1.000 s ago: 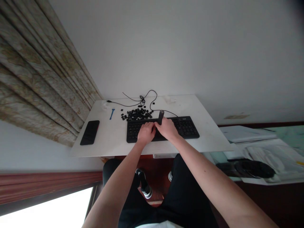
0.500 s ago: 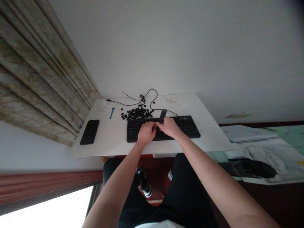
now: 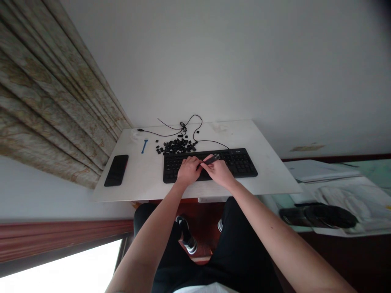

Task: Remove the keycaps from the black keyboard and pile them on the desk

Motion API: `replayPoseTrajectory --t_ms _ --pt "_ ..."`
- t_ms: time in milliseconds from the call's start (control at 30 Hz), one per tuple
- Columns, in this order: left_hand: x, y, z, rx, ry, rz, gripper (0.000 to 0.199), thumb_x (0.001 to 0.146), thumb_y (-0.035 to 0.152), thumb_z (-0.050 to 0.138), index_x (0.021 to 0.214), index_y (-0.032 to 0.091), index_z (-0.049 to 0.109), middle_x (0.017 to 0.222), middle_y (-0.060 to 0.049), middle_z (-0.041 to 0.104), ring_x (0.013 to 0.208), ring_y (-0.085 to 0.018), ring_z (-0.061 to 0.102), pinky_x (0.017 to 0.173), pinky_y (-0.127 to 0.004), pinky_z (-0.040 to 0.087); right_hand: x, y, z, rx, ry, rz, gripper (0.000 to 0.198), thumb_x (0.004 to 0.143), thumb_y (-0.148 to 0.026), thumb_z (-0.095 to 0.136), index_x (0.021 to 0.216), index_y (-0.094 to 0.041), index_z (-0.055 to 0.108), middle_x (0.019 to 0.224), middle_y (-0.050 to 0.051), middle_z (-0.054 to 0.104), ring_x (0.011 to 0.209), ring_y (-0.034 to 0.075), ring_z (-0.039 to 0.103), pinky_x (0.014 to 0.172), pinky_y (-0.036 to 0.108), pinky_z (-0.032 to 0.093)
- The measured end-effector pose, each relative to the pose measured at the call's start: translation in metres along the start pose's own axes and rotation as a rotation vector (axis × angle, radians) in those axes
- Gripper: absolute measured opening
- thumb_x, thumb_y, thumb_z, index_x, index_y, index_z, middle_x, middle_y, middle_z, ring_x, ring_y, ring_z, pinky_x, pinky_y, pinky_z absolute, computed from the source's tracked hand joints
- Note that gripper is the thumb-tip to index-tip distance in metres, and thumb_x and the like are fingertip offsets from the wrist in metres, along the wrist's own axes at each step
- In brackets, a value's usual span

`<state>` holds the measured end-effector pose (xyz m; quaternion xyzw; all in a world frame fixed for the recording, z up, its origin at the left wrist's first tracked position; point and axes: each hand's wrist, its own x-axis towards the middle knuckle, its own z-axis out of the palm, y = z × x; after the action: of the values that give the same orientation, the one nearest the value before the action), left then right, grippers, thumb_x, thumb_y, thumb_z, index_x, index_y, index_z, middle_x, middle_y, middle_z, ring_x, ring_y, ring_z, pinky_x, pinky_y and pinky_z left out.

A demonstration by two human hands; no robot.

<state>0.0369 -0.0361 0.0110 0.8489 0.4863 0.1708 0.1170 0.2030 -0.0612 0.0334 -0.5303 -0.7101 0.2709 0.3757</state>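
Tipping the tool [image 3: 211,159] low over the keyboard [image 3: 244,163], with both hands close together at its middle.

The tool stood steeply half a second ago; now its far end slopes down to the right, across the top of the right hand [image 3: 220,172]. The right fingers pinch it near its left end. The left hand [image 3: 188,171] has hardly moved, its fingers bent and close together over the keys; whether they pinch anything I cannot tell. The change looks like prying or levering at one spot, though the contact point is hidden. The keyboard lies along the near part of the table [image 3: 271,179], and the loose keycaps [image 3: 177,145] remain heaped just beyond its left half, so the work seems confined to that spot.
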Motion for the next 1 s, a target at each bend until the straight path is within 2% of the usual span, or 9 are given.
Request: replayPoseTrajectory --t_ms 133,267,400,500,567,700,833,900,1000 --pt "0.000 -0.001 0.000 -0.018 -0.016 0.005 0.022 0.099 0.029 0.052 0.112 0.024 0.069 0.114 -0.006 0.067 0.108 -0.024 0.056 0.092 -0.040 0.044 -0.011 0.011 0.005 0.100 0.035 -0.033 0.018 0.094 -0.040 0.060 0.096 -0.022 0.062 0.084 0.006 0.073 0.079 0.023 0.074 0.068 0.030 0.057" --pt "0.000 -0.001 -0.001 -0.027 -0.028 0.001 0.020 0.098 0.025 0.053 0.112 0.024 0.068 0.115 -0.006 0.067 0.110 -0.024 0.056 0.093 -0.040 0.043 -0.018 0.014 0.007 -0.023 0.054 -0.109 0.020 0.097 -0.042 0.055 0.097 -0.023 0.061 0.087 0.006 0.072 0.076 0.022 0.072 0.070 0.032 0.056" --pt "-0.001 -0.001 0.000 -0.043 -0.020 -0.007 0.016 0.098 0.022 0.053 0.108 0.023 0.066 0.112 -0.006 0.068 0.108 -0.024 0.057 0.093 -0.040 0.043 -0.025 0.011 0.010 -0.080 0.092 -0.197 0.019 0.099 -0.039 0.052 0.100 -0.023 0.063 0.094 0.008 0.073 0.085 0.022 0.072 0.079 0.032 0.055" --pt "-0.001 -0.002 0.003 -0.071 0.004 -0.003 0.012 0.098 0.022 0.055 0.105 0.023 0.065 0.110 -0.005 0.069 0.107 -0.024 0.058 0.093 -0.039 0.044 -0.029 0.008 0.011 -0.082 0.121 -0.204 0.019 0.099 -0.039 0.052 0.101 -0.024 0.063 0.096 0.008 0.073 0.087 0.022 0.072 0.080 0.032 0.056" --pt "-0.001 -0.003 0.005 -0.101 0.046 -0.007 0.011 0.098 0.023 0.056 0.103 0.022 0.065 0.108 -0.005 0.070 0.105 -0.023 0.060 0.093 -0.039 0.045 -0.029 0.009 0.008 -0.098 0.196 -0.194 0.019 0.098 -0.041 0.055 0.100 -0.024 0.063 0.096 0.008 0.073 0.088 0.023 0.072 0.079 0.032 0.056" --pt "-0.002 -0.008 0.010 -0.213 0.175 -0.036 0.010 0.097 0.024 0.060 0.104 0.022 0.067 0.105 -0.005 0.072 0.103 -0.022 0.063 0.094 -0.038 0.048 -0.024 0.030 -0.022 -0.161 0.472 -0.155 0.022 0.095 -0.044 0.058 0.101 -0.024 0.062 0.099 0.009 0.072 0.092 0.024 0.071 0.084 0.035 0.056" --pt "-0.003 -0.011 0.013 -0.307 0.276 -0.050 0.014 0.096 0.017 0.059 0.104 0.021 0.070 0.104 -0.006 0.073 0.104 -0.021 0.065 0.095 -0.038 0.052 -0.024 0.072 -0.067 -0.287 0.730 -0.052 0.029 0.095 -0.049 0.055 0.101 -0.021 0.062 0.095 0.009 0.070 0.091 0.024 0.069 0.087 0.038 0.054" --pt "-0.003 -0.011 0.013 -0.334 0.291 -0.055 0.018 0.096 0.013 0.057 0.103 0.021 0.071 0.103 -0.005 0.074 0.103 -0.021 0.066 0.096 -0.038 0.053 -0.028 0.092 -0.082 -0.335 0.789 -0.026 0.032 0.096 -0.051 0.054 0.099 -0.020 0.061 0.093 0.009 0.069 0.088 0.024 0.068 0.086 0.038 0.054" --pt "0.003 -0.011 0.009 -0.392 0.295 -0.118 0.020 0.094 0.013 0.057 0.102 0.022 0.072 0.102 -0.004 0.075 0.099 -0.019 0.068 0.094 -0.036 0.055 -0.034 0.110 -0.089 -0.391 0.796 0.010 0.034 0.096 -0.052 0.052 0.098 -0.020 0.061 0.093 0.010 0.070 0.085 0.024 0.068 0.082 0.036 0.054"
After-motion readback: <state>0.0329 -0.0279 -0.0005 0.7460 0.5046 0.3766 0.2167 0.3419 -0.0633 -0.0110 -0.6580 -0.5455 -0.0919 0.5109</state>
